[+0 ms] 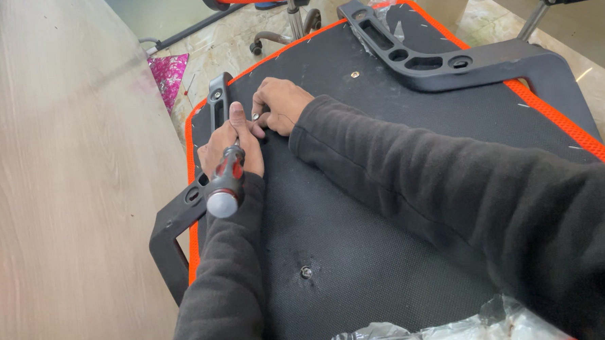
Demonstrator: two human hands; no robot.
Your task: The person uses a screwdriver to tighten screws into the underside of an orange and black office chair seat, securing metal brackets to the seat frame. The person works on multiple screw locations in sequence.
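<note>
Left hand [230, 149] grips a red-black screwdriver [225, 183]; right hand [279, 104] seemingly pinches a bolt [255, 116]; crinkled clear plastic bag [432, 331] lies at bottom edge.

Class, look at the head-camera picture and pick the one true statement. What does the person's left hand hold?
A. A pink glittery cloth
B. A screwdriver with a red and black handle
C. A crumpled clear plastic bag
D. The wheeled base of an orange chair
B: the left hand is wrapped round a screwdriver with a red and black handle, its grey butt end toward the camera, beside the black armrest bracket.
</note>
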